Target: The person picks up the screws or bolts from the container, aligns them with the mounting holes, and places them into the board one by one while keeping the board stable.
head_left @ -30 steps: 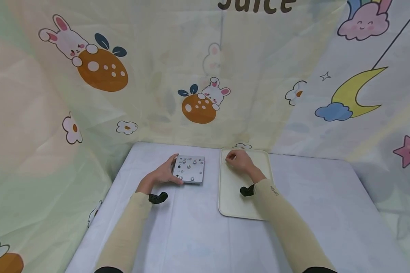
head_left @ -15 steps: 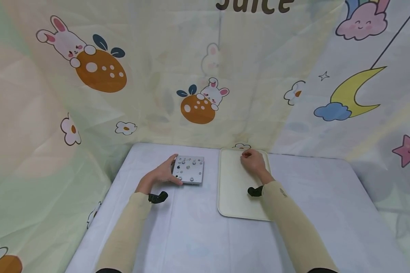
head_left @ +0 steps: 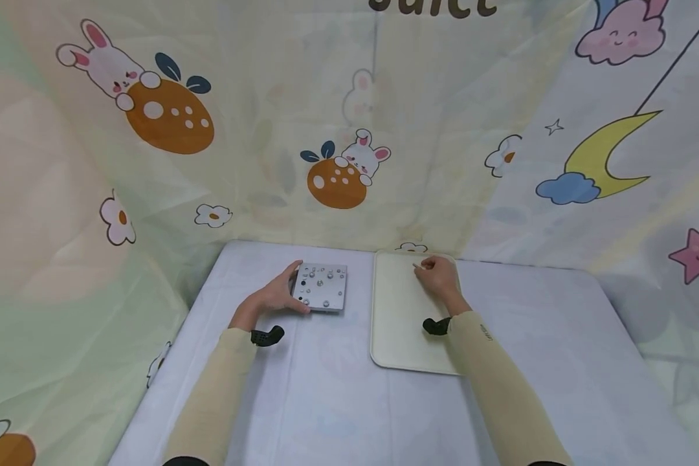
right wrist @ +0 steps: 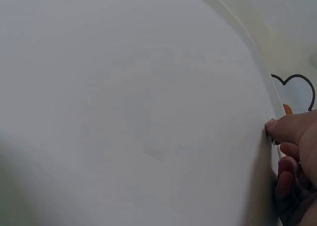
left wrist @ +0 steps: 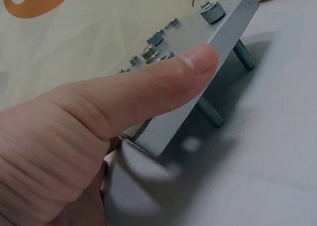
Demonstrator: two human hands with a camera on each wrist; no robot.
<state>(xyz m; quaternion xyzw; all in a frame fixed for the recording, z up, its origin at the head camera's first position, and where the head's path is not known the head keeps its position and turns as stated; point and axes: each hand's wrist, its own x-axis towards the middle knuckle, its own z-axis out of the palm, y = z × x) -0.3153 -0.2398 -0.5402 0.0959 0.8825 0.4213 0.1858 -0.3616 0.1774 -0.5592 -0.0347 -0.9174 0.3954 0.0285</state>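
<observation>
A square metal plate (head_left: pixel 320 287) with several bolts and holes on its top face is on the white table. My left hand (head_left: pixel 274 294) grips its left side; in the left wrist view the thumb (left wrist: pixel 163 82) presses the plate's edge, and threaded bolts (left wrist: pixel 210 112) stick out underneath. Over the far right part of a cream tray (head_left: pixel 396 323), my right hand (head_left: pixel 439 278) has its thumb and fingers pinched together. A tiny screw-like piece (head_left: pixel 417 265) pokes out from the fingertips. In the right wrist view the fingers mostly hide that piece.
The tray's raised rim (head_left: pixel 372 310) lies to the right of the plate, with a gap of table (head_left: pixel 326 375) between. A printed cloth (head_left: pixel 256 162) hangs behind the table's far edge.
My right hand has moved right across the far part of the tray, and a tiny piece now shows at its fingertips. The left hand and the plate stay in place.
</observation>
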